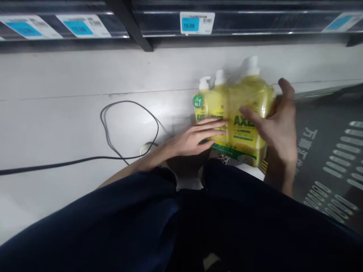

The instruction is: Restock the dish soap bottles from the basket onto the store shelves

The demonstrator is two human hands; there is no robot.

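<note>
A shrink-wrapped pack of yellow AXE dish soap bottles is in front of me, right of the middle, with white pump tops and a green strip along its bottom. My right hand grips its right side, thumb across the front label and the other fingers partly hidden behind. My left hand lies against the lower left front of the pack with its fingers stretched out flat; its thumb cannot be made out. Whether the pack rests on the floor or is lifted, I cannot tell.
A dark shelf edge with price tags runs across the top. On the pale floor, a looped black cable lies left of my arm. A dark grey slotted basket or crate stands at the right. My knees fill the bottom.
</note>
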